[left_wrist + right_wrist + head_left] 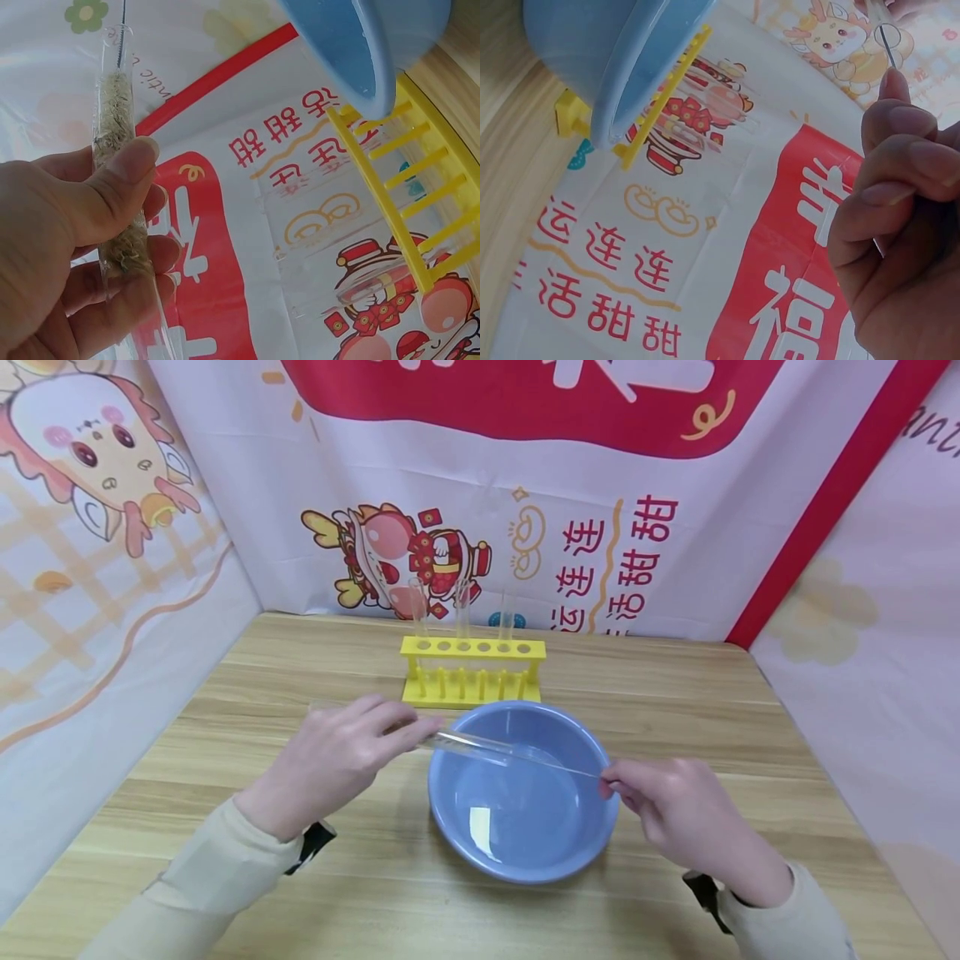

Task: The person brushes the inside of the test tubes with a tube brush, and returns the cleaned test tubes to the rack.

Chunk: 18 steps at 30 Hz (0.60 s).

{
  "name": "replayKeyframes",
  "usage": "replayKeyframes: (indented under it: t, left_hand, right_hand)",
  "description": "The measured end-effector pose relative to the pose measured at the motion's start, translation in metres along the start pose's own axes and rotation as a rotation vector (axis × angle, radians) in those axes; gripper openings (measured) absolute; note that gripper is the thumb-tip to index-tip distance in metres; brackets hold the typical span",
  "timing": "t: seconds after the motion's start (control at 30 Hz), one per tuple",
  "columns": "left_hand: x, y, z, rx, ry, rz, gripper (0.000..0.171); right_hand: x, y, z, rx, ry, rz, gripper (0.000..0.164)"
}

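My left hand [341, 764] grips a clear glass test tube [471, 743], which lies slanted over the blue basin [525, 827] with its mouth to the right. Inside the tube, pale brush bristles [115, 112] fill the section around the fingers in the left wrist view. A thin twisted wire handle [573, 770] runs out of the mouth to my right hand [678, 802], which pinches its end above the basin's right rim. The right wrist view shows the wire [888, 46] leaving the curled fingers [911, 120].
Behind the basin stands a yellow test tube rack [472, 648] holding several clear test tubes [462, 610]. The wooden table [322, 652] ends at a printed cloth backdrop [465, 468], with more printed cloth [862, 610] at both sides.
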<state>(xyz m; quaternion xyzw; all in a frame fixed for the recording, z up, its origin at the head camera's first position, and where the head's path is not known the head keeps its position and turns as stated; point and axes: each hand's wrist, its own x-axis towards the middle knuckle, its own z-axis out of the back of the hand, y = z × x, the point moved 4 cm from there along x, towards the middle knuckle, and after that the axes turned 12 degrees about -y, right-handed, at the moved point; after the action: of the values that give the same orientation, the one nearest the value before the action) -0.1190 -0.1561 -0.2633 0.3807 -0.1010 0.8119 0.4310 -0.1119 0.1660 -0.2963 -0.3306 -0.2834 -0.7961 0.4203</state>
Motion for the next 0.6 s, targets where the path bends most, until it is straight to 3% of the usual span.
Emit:
replayKeyframes:
  t: [0.43,0.6]
  left_hand:
    - [-0.0024,0.0007,0.0037,-0.001,0.004,0.009,0.049]
    - [-0.0050,0.0014,0.0046,-0.006,-0.025,-0.004,0.045]
  right_hand:
    - [-0.0078,-0.0028,0.0067,0.057,-0.002,-0.025,0.041]
    - [-0.0102,-0.0027,0.0094,0.076,0.005,-0.030,0.042]
